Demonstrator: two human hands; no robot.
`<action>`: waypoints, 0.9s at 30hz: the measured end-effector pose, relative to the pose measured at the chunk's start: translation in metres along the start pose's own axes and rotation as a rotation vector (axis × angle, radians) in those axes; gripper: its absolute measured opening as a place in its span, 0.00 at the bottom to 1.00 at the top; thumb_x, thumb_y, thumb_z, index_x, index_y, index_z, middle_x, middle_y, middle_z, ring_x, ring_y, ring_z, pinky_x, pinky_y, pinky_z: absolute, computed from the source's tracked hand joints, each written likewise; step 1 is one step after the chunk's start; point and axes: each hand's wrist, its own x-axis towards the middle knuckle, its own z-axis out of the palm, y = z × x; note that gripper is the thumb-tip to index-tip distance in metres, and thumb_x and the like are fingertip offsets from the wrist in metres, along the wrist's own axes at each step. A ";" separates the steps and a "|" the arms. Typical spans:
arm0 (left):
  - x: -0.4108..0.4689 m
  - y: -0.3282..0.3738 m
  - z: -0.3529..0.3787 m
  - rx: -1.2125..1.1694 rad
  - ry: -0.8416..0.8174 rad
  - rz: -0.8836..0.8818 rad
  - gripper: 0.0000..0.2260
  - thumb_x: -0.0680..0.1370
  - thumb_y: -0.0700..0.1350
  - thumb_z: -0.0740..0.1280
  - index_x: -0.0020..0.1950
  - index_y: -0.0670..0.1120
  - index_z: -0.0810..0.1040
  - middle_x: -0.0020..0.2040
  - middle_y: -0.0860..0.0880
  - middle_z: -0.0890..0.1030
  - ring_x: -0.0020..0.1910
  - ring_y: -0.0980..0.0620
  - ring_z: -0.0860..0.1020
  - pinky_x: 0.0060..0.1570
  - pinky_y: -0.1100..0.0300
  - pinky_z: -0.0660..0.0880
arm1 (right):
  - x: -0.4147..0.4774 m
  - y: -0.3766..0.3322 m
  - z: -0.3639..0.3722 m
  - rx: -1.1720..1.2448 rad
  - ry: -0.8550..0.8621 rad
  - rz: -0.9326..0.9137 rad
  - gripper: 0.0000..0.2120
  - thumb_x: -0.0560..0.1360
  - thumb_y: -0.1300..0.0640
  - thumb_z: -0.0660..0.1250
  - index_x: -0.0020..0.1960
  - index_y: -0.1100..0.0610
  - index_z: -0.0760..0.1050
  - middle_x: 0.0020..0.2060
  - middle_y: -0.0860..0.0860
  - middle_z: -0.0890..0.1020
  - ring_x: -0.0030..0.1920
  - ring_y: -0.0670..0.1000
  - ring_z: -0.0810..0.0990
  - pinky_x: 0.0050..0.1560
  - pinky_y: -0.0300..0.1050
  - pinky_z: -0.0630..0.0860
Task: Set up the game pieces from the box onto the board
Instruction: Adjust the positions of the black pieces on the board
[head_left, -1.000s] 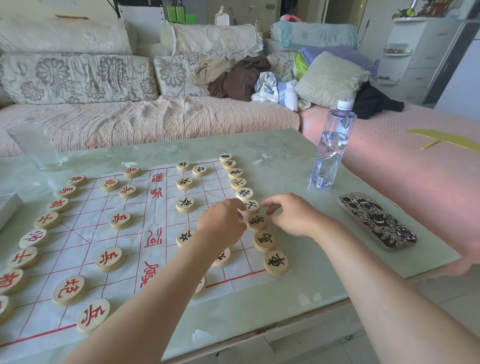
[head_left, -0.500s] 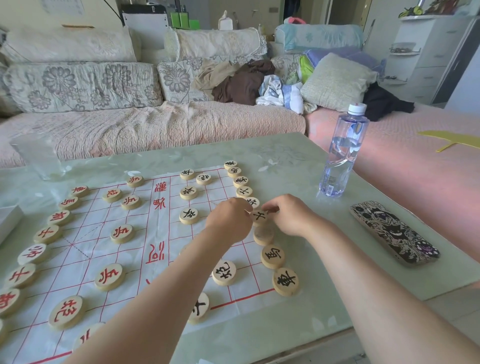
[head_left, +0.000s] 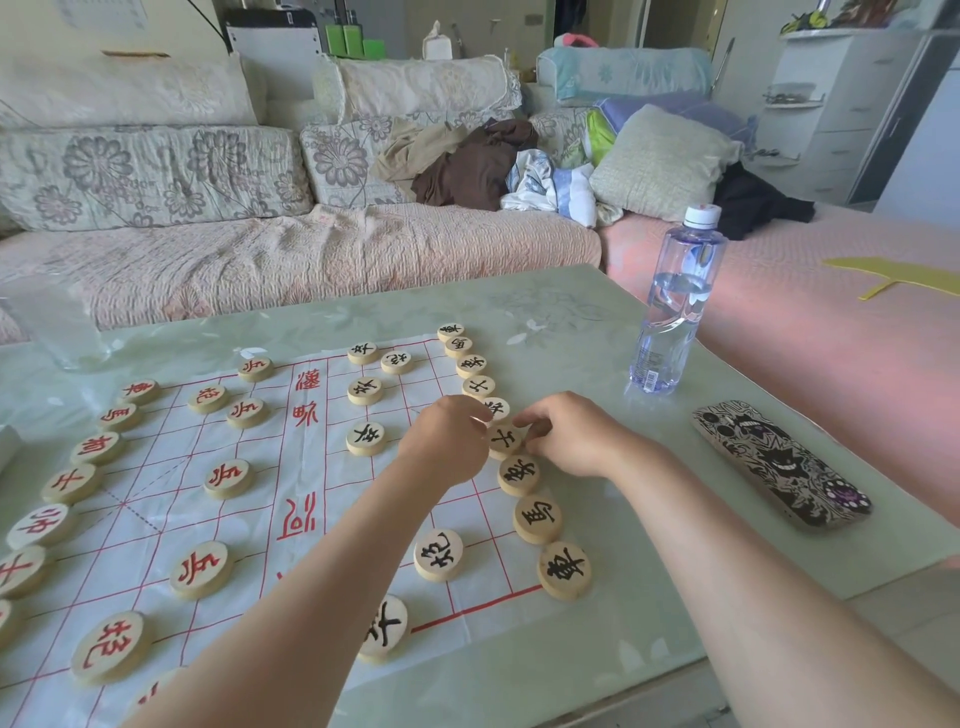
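Note:
A white paper board (head_left: 156, 499) with red grid lines lies on the table. Round wooden pieces with red characters (head_left: 227, 478) stand on its left half. Pieces with black characters (head_left: 365, 438) stand on its right half, several in a column along the right edge. My left hand (head_left: 447, 441) and my right hand (head_left: 574, 436) meet at that column. Their fingertips pinch one black-lettered piece (head_left: 505, 440) from both sides as it rests on the board. My left forearm hides part of the board.
A water bottle (head_left: 675, 306) stands at the table's far right, and a patterned phone (head_left: 779, 462) lies near the right edge. A clear glass (head_left: 57, 327) stands far left, with a white box corner (head_left: 6, 447) below it. A sofa with cushions runs behind.
Both hands stayed at the right column, shifting from one black-lettered piece to its neighbour. The view moved closer and tilted up slightly.

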 end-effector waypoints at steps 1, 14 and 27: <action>0.001 -0.001 -0.001 0.011 0.007 -0.007 0.14 0.75 0.41 0.65 0.58 0.54 0.78 0.51 0.57 0.82 0.53 0.52 0.79 0.53 0.54 0.78 | -0.001 0.000 0.000 0.003 0.004 0.002 0.16 0.75 0.58 0.70 0.62 0.48 0.80 0.48 0.46 0.83 0.51 0.49 0.80 0.50 0.41 0.74; 0.008 -0.009 0.000 0.139 -0.018 0.006 0.15 0.73 0.42 0.65 0.58 0.54 0.78 0.54 0.54 0.81 0.54 0.50 0.78 0.53 0.52 0.78 | 0.004 0.002 0.000 0.044 0.010 -0.010 0.14 0.76 0.59 0.68 0.59 0.45 0.81 0.47 0.44 0.83 0.51 0.49 0.81 0.50 0.40 0.75; 0.040 -0.008 -0.002 0.134 -0.011 0.003 0.19 0.74 0.40 0.61 0.61 0.57 0.77 0.54 0.55 0.81 0.54 0.48 0.78 0.54 0.52 0.78 | 0.045 0.008 0.011 0.118 0.153 0.037 0.15 0.75 0.53 0.70 0.61 0.46 0.80 0.53 0.44 0.82 0.56 0.48 0.79 0.57 0.44 0.73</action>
